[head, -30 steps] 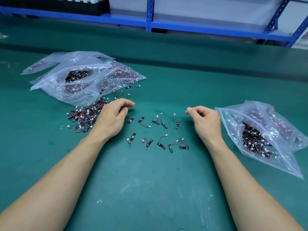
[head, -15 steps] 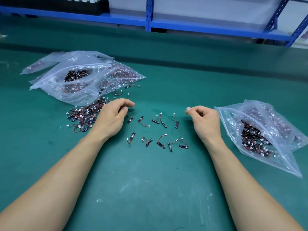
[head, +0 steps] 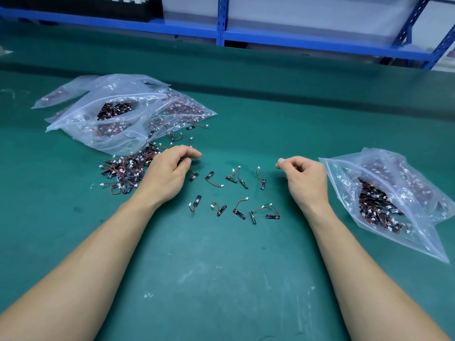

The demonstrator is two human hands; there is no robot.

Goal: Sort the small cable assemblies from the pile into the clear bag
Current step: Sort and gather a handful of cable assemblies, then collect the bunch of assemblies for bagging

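I log one green bench mat (head: 221, 279), matte, scuffed white toward its near edge. Left of centre is a pile (head: 125, 168) of small cable assemblies: flat black strips, thin red-black leads, white plugs. Loose assemblies (head: 236, 190) lie at centre. A crinkled clear bag (head: 394, 193) near the right edge is part-filled with the same, with further bags (head: 118, 119) at far left. The left hand (head: 170, 173) is curled at the pile's rim. The right hand (head: 305, 178) presses thumb to forefinger. I cannot tell whether either holds a piece.

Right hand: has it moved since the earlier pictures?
No. The right hand keeps the same place, just left of the clear bag corner and right of the loose cable assemblies.
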